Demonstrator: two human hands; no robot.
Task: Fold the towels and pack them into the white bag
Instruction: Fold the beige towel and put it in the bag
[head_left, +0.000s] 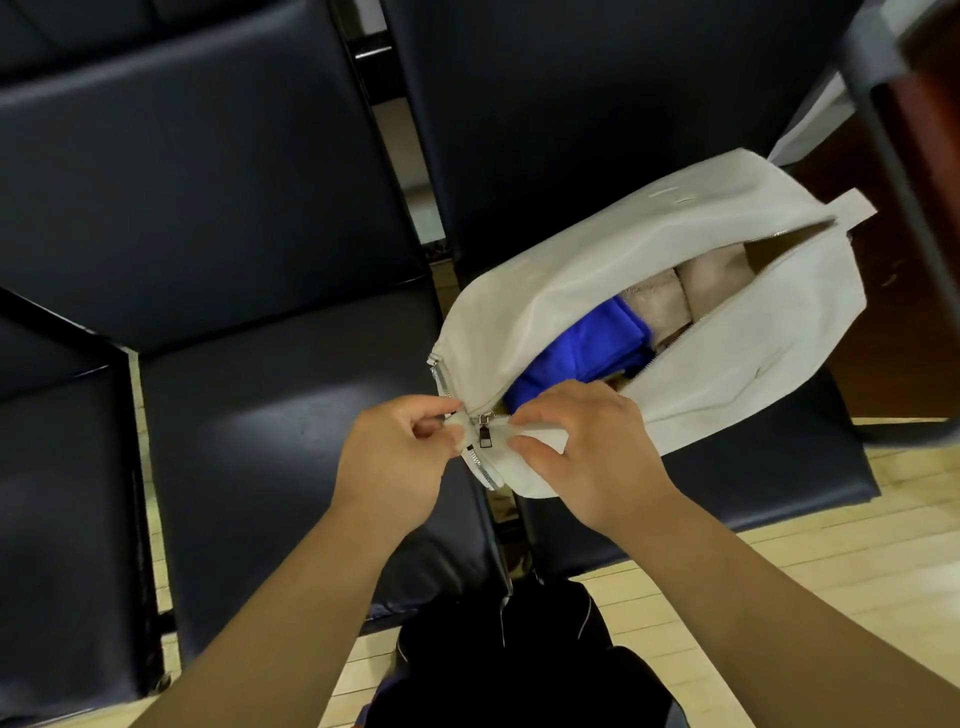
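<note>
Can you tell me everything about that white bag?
The white fabric bag is long and soft, lying on a dark padded seat. Its silver zipper is open along the top, showing a blue towel and beige towels inside. The left hand and right hand pinch its near end by the zipper pull.

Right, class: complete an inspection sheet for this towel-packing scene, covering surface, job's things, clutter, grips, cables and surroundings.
Surface: dark padded seats, with the bag lying on them.
Job's things: white bag unzipped; blue towel and beige towels inside; zip pull at the near end.
Clutter: nothing seen.
Grips: left hand pinches the bag's near end; right hand pinches the fabric beside the zip pull.
Cables: nothing seen.
Surroundings: wooden floor; dark seat backs.
</note>
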